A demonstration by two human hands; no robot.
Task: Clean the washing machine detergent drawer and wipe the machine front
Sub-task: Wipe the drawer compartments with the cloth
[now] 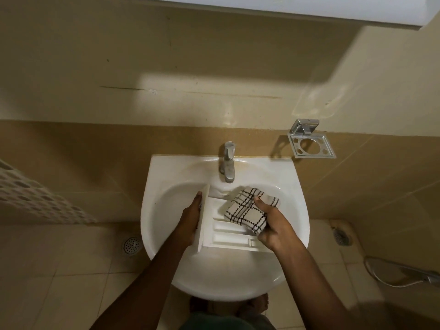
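Observation:
The white detergent drawer (219,227) lies over the basin of a white sink (162,210), its compartments facing up. My left hand (190,220) grips the drawer's left side panel. My right hand (271,225) holds a folded white cloth with black checks (245,210), which rests on the drawer's right part and covers it there. The washing machine is not in view.
A chrome tap (228,163) stands at the back of the sink, just beyond the drawer. A metal soap holder (309,144) is fixed to the tan tiled wall at the right. Floor drains (131,245) sit on the tiled floor; a hose (404,275) lies at the right.

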